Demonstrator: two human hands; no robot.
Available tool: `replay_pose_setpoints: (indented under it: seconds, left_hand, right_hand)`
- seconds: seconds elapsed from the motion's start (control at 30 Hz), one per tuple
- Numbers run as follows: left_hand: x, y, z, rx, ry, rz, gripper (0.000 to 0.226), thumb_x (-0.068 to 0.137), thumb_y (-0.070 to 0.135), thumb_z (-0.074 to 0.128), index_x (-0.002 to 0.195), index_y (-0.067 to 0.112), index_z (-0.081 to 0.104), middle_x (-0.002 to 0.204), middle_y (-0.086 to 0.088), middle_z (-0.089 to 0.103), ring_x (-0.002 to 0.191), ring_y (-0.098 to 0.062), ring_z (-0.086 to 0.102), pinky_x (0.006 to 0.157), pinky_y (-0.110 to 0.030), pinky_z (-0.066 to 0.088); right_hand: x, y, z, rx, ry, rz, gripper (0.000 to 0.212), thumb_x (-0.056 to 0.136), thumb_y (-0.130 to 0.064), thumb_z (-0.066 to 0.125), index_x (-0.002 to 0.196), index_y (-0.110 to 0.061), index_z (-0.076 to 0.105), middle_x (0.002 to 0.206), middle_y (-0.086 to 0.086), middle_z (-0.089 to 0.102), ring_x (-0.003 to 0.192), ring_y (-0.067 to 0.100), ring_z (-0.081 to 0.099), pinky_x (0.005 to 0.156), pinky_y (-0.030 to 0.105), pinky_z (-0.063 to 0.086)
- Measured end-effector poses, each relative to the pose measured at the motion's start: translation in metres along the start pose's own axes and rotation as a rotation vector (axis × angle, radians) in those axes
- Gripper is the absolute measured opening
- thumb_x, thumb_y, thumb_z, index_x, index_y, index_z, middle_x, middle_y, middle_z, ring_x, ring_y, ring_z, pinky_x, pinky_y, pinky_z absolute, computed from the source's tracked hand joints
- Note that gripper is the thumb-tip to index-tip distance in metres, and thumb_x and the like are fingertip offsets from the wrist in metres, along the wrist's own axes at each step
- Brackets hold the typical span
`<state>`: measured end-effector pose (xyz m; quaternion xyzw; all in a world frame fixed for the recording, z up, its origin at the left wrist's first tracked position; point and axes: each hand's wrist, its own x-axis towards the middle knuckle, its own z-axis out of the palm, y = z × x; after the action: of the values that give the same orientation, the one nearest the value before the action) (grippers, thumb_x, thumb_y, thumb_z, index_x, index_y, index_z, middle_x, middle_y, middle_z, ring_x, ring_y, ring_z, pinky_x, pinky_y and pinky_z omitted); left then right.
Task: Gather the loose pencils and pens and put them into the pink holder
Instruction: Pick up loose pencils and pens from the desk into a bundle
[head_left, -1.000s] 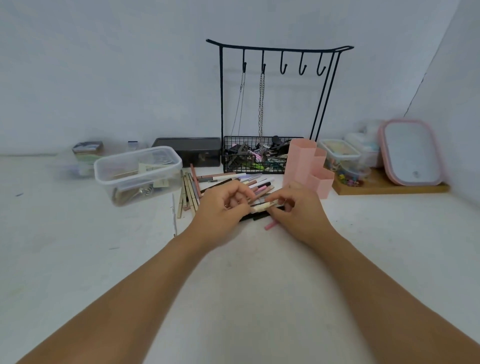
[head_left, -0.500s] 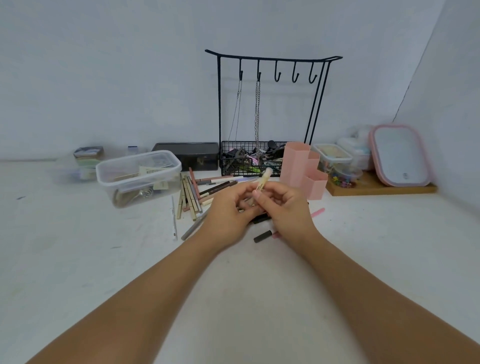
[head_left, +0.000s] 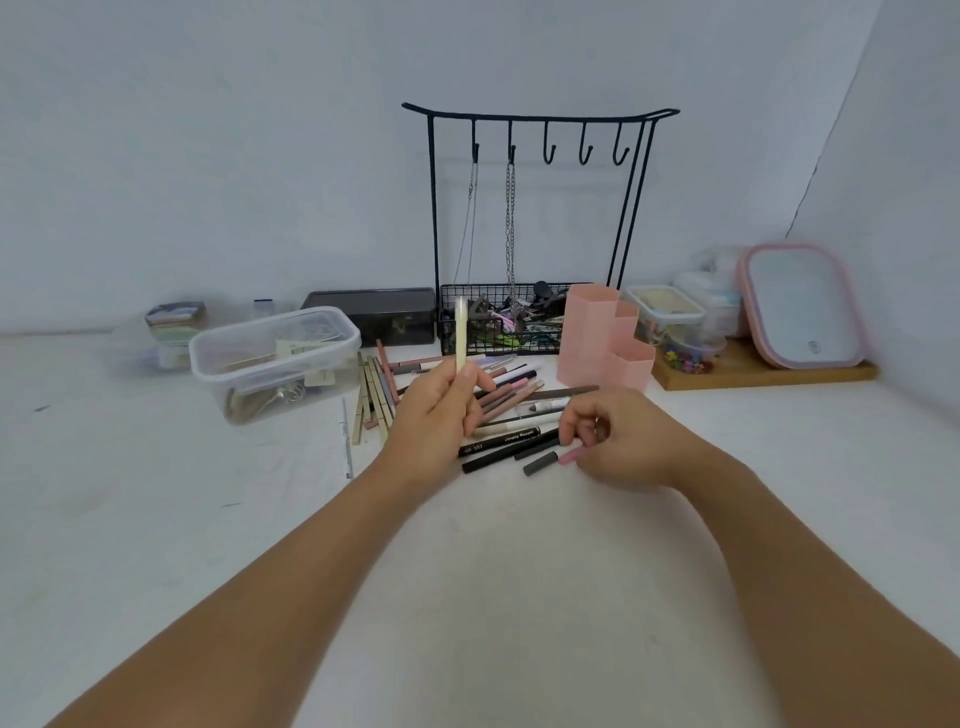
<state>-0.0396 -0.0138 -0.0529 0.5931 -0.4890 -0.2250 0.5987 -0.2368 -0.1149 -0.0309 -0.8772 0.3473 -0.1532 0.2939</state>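
Your left hand (head_left: 441, 410) grips 1 cream pen (head_left: 460, 335) near its lower end, long axis upright, tip pointing up, probably so it can drop straight into the holder (head_left: 597, 338), which stands behind and to the right. Your right hand (head_left: 623, 441), fingers curled, pinches a pink pencil (head_left: 569, 456) lying left-to-right on the surface (head_left: 519, 597). The other pens (head_left: 511, 395) lie loose between your 2 hands and the holder.
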Motion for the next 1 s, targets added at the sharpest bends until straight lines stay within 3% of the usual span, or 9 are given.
replay_pose_setpoints:
  seconds: [0.17, 0.3, 0.37, 0.5, 0.6, 0.67, 0.8, 0.9, 1.0]
  left_hand:
    - [-0.004, 0.004, 0.003, 0.012, -0.073, -0.045, 0.038, 0.111, 0.031, 0.034, 0.096, 0.007, 0.06, 0.052, 0.005, 0.05, 0.046, -0.007, 0.041, 0.052, -0.019, 0.038]
    - [-0.006, -0.001, 0.001, 0.001, -0.12, -0.017, 0.036, 0.111, 0.033, 0.035, 0.091, 0.012, 0.056, 0.066, -0.008, 0.07, 0.054, -0.021, 0.053, 0.059, -0.031, 0.045]
    - [-0.006, -0.002, 0.0, 0.034, -0.113, 0.016, 0.035, 0.111, 0.032, 0.035, 0.092, 0.012, 0.057, 0.07, -0.009, 0.072, 0.057, -0.02, 0.055, 0.061, -0.029, 0.045]
    - [-0.004, -0.005, 0.001, 0.08, -0.116, 0.043, 0.036, 0.11, 0.033, 0.036, 0.091, 0.014, 0.059, 0.056, 0.001, 0.063, 0.051, -0.009, 0.05, 0.059, -0.022, 0.04]
    - [-0.001, -0.006, 0.002, 0.086, -0.093, 0.089, 0.034, 0.11, 0.031, 0.038, 0.09, 0.013, 0.059, 0.051, 0.005, 0.054, 0.048, -0.009, 0.043, 0.054, -0.019, 0.037]
    - [0.003, -0.006, 0.003, 0.057, -0.047, 0.108, 0.032, 0.11, 0.03, 0.039, 0.09, 0.013, 0.057, 0.052, 0.006, 0.049, 0.048, -0.011, 0.041, 0.05, -0.021, 0.036]
    - [0.008, -0.007, 0.0, 0.006, -0.005, 0.088, 0.028, 0.11, 0.03, 0.038, 0.096, 0.017, 0.058, 0.056, 0.004, 0.05, 0.058, -0.019, 0.055, 0.047, -0.031, 0.045]
    - [0.009, -0.007, 0.0, 0.003, 0.004, 0.093, 0.028, 0.11, 0.03, 0.038, 0.098, 0.016, 0.059, 0.057, 0.0, 0.048, 0.054, -0.019, 0.05, 0.044, -0.024, 0.041]
    - [0.009, -0.007, 0.001, -0.029, -0.001, 0.088, 0.029, 0.11, 0.031, 0.04, 0.099, 0.014, 0.06, 0.058, 0.0, 0.04, 0.049, -0.011, 0.038, 0.046, -0.017, 0.035]
  right_hand:
    - [0.003, 0.003, 0.009, -0.05, 0.051, -0.08, 0.012, 0.079, -0.013, 0.079, 0.086, -0.02, 0.073, 0.068, -0.003, 0.051, 0.054, 0.002, 0.043, 0.053, 0.011, 0.038]
    - [0.01, 0.001, 0.017, -0.055, 0.069, -0.131, 0.01, 0.083, -0.017, 0.079, 0.091, -0.02, 0.075, 0.069, -0.005, 0.051, 0.055, 0.002, 0.043, 0.055, 0.011, 0.037]
    - [0.012, -0.001, 0.02, -0.109, 0.082, -0.143, 0.012, 0.082, -0.015, 0.077, 0.091, -0.022, 0.074, 0.076, -0.005, 0.053, 0.058, 0.003, 0.045, 0.056, 0.011, 0.036]
    - [0.019, -0.006, 0.025, -0.163, 0.056, -0.147, 0.016, 0.082, -0.01, 0.072, 0.092, -0.023, 0.07, 0.096, -0.005, 0.056, 0.065, 0.001, 0.047, 0.06, 0.013, 0.035]
    - [0.02, -0.005, 0.024, -0.163, 0.039, -0.171, 0.013, 0.085, -0.011, 0.07, 0.09, -0.023, 0.067, 0.096, -0.01, 0.057, 0.069, -0.008, 0.05, 0.061, 0.012, 0.038]
    - [0.021, -0.005, 0.026, -0.144, 0.058, -0.178, 0.014, 0.086, -0.012, 0.07, 0.092, -0.023, 0.066, 0.093, -0.01, 0.059, 0.069, -0.011, 0.05, 0.06, 0.011, 0.038]
    - [0.023, -0.004, 0.03, -0.1, 0.112, -0.247, 0.018, 0.086, -0.006, 0.072, 0.1, -0.016, 0.071, 0.09, -0.01, 0.06, 0.071, -0.015, 0.051, 0.065, 0.006, 0.038]
    - [0.024, 0.0, 0.031, -0.094, 0.151, -0.3, 0.012, 0.085, -0.006, 0.074, 0.094, -0.014, 0.074, 0.086, -0.013, 0.057, 0.076, -0.011, 0.052, 0.065, 0.007, 0.036]
    - [0.029, 0.003, 0.035, 0.008, 0.329, -0.302, 0.011, 0.091, -0.011, 0.068, 0.096, -0.021, 0.07, 0.091, -0.01, 0.061, 0.074, 0.0, 0.053, 0.065, 0.01, 0.037]
